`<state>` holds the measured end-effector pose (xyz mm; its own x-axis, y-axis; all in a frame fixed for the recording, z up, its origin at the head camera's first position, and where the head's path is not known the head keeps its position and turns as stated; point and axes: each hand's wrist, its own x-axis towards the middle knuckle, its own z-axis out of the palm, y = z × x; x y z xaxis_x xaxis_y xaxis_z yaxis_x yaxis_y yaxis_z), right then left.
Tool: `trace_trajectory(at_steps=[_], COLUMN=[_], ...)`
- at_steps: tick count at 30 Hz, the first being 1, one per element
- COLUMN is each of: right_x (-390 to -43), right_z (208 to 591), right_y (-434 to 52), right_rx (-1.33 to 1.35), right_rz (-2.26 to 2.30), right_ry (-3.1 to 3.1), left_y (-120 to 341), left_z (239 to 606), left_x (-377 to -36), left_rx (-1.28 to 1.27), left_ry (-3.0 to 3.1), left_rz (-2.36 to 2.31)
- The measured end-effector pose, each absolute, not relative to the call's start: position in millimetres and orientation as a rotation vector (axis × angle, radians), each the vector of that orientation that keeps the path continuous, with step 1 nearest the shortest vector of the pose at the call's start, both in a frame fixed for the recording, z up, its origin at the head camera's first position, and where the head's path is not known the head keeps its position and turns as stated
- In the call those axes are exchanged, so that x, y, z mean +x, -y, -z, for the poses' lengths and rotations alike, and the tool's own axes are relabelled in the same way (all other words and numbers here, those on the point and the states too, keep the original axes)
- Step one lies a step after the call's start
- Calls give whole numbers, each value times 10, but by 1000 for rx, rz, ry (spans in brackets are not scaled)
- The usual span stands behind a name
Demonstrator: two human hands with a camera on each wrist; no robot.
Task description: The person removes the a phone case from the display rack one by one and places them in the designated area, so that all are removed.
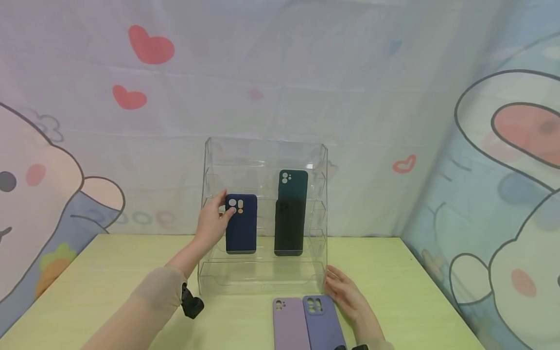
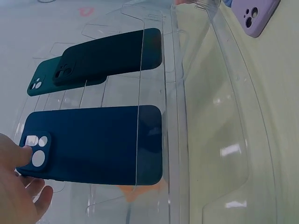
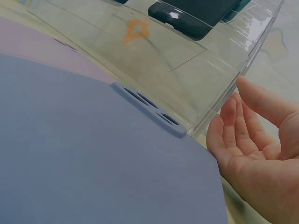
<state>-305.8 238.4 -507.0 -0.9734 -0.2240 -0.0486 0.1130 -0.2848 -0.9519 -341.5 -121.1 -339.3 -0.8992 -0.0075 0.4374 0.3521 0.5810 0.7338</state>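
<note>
Head view: left hand (image 1: 213, 221) pinches navy case (image 1: 241, 224) edge; rack (image 1: 262, 277).

A pale green table (image 1: 109, 272) carries a clear acrylic rack (image 1: 262, 279), a lilac case (image 1: 289, 323) and a periwinkle case (image 1: 323, 323).

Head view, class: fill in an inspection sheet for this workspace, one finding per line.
Surface: pale green table.
Job's things: navy phone case upright on clear acrylic rack.
Clutter: teal case, black case on rack; lilac case, periwinkle case flat on table.
Grippers: left hand pinches navy case; right hand open beside rack.
Cables: nothing seen.
Surroundings: cartoon rabbit-and-heart backdrop.
</note>
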Motion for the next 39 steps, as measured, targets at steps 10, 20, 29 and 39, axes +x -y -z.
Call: trace_trajectory(at_steps=[10, 20, 29, 39], right_x=[-3056, -3042, -3036, -3030], right_z=[5068, 5057, 5052, 5044], right_y=[-2386, -2385, -2385, -2396], right_rx=[-138, -141, -163, -178], right_rz=[2363, 2358, 2369, 2351], right_ry=[-1731, -1745, -1709, -1703], left_y=[1149, 1157, 1199, 1224], left_z=[3460, 3549, 3590, 3589], left_x=[-3383, -3388, -3405, -3389], left_rx=[-256, -182, -173, -179], left_ry=[2286, 2255, 2269, 2256], left_rz=[1322, 1396, 1399, 1430])
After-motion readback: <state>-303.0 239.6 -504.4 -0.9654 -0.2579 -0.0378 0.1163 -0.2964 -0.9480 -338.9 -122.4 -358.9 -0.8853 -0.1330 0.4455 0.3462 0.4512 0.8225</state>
